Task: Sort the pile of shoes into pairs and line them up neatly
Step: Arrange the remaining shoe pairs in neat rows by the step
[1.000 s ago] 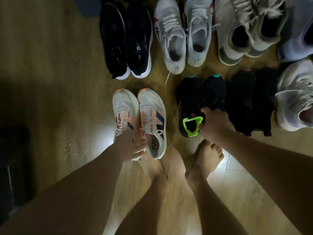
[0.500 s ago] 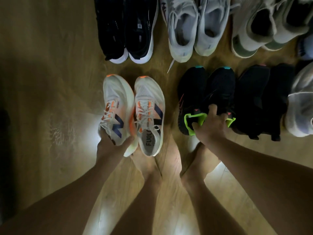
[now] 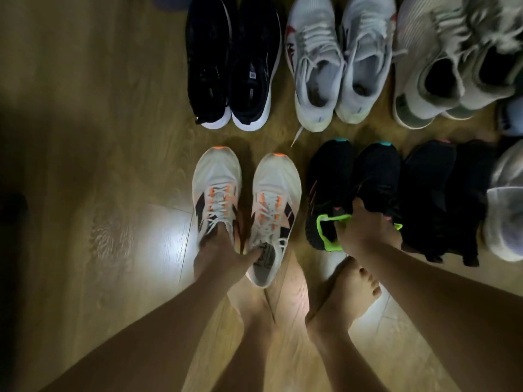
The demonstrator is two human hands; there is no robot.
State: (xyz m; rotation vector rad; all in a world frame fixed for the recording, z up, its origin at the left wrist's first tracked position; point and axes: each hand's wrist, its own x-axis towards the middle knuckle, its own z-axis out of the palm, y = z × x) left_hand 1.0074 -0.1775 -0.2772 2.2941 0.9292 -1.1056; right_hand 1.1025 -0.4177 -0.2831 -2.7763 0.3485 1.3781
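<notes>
A pair of white running shoes with orange laces stands side by side on the wooden floor, left shoe [image 3: 216,190] and right shoe [image 3: 274,210]. My left hand [image 3: 223,256] grips their heels, the thumb inside the right shoe's opening. Right of them stands a pair of black shoes with neon-green heel collars, left shoe [image 3: 328,188] and right shoe [image 3: 377,176]. My right hand [image 3: 368,236] holds both at the collars, fingers curled into them. Both pairs point away from me.
A back row holds a black pair [image 3: 235,66], a white laced pair [image 3: 339,63] and a beige pair [image 3: 452,60]. A dark pair [image 3: 441,193] and a pale shoe [image 3: 506,202] sit at the right. My bare feet [image 3: 345,301] stand below the shoes.
The left white shoe, tilted half a second ago, now stands straight beside its partner. My left hand has moved from its heel to between both heels. My right hand keeps its hold on the black pair.
</notes>
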